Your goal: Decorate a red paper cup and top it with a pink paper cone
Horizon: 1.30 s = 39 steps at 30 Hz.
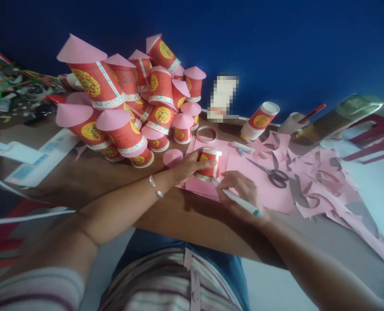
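My left hand point(192, 165) is wrapped round a red paper cup point(207, 172) with a yellow emblem and white bands, its fingers partly hidden behind the cup. In my right hand point(242, 190) is a white marker pen point(239, 201) with a green end, its other end close to the cup's lower edge. I cannot tell whether the pen touches the cup. Beneath both hands lie pink paper sheets point(240, 166). A small pink paper cone point(173, 158) rests just left of the cup.
Many red cups with pink cone tops point(161, 114) are piled at the back left. Scissors point(274, 176), a tape roll point(207, 134) and pink scraps point(328, 185) lie to the right. A power strip point(46, 151) is at left; a bottle point(337, 116) stands at back right.
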{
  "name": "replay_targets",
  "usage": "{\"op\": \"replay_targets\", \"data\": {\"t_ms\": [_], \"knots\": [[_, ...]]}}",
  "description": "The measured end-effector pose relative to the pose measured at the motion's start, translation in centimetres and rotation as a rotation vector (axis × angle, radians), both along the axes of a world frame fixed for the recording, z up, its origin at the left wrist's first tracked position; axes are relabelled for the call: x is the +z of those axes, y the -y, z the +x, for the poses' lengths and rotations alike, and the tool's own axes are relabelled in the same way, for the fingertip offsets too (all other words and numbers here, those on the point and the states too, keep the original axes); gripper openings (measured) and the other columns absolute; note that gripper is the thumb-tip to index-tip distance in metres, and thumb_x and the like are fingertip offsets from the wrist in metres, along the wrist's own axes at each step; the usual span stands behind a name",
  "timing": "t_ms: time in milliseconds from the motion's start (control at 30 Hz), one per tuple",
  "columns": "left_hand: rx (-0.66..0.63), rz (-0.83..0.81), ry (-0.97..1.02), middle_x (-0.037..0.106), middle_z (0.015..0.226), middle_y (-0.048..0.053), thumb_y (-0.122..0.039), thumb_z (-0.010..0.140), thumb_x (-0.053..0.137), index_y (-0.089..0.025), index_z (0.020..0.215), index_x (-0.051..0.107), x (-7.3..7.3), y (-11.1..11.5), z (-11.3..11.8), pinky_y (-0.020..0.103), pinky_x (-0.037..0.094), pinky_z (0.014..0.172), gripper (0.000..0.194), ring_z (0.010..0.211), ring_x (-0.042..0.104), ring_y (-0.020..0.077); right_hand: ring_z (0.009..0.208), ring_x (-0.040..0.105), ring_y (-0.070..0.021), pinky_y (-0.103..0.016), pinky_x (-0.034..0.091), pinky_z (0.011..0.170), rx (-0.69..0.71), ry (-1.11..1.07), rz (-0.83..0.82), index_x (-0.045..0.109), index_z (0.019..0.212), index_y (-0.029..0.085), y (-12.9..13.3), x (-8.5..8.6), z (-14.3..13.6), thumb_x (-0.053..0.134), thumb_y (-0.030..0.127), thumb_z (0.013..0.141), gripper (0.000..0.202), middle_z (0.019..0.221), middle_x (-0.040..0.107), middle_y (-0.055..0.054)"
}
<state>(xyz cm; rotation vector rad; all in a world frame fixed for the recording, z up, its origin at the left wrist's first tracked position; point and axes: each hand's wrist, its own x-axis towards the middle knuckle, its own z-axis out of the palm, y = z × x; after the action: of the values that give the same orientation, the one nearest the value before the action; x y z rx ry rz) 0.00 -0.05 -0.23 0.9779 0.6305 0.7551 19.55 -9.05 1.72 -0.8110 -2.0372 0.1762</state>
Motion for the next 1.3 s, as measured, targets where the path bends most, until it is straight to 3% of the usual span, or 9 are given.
{"op": "replay_targets", "data": {"t_ms": [600,933,1300], "knots": [[0.000,-0.014,0.004,0.077,0.106,0.008,-0.038,0.065,0.099,-0.017,0.125,0.065,0.18,0.05,0.11,0.029,0.056,0.077,0.072,0.086,0.071,0.0166,0.079,0.072,-0.0209,-0.038,0.061,0.076,0.020,0.014,-0.049,0.060,0.098,0.026,0.04,-0.38,0.44,0.067,0.009,0.092,0.019,0.080,0.069,0.001],[-0.019,0.006,-0.036,0.076,0.111,0.009,-0.040,0.070,0.096,-0.018,0.133,0.062,0.32,0.11,-0.06,0.031,0.056,0.078,0.075,0.090,0.072,0.0186,0.079,0.072,-0.0202,-0.034,0.059,0.073,0.016,0.025,-0.081,0.059,0.095,0.026,0.10,0.01,0.32,0.066,0.009,0.093,0.018,0.078,0.068,0.001],[-0.002,-0.018,-0.004,0.075,0.109,0.008,-0.043,0.069,0.097,-0.017,0.130,0.064,0.06,-0.01,0.03,0.030,0.055,0.078,0.074,0.090,0.071,0.0183,0.075,0.069,-0.0198,-0.039,0.062,0.076,0.022,0.032,-0.019,0.059,0.097,0.026,-0.09,-0.29,0.42,0.065,0.007,0.091,0.021,0.078,0.067,0.001]]}}
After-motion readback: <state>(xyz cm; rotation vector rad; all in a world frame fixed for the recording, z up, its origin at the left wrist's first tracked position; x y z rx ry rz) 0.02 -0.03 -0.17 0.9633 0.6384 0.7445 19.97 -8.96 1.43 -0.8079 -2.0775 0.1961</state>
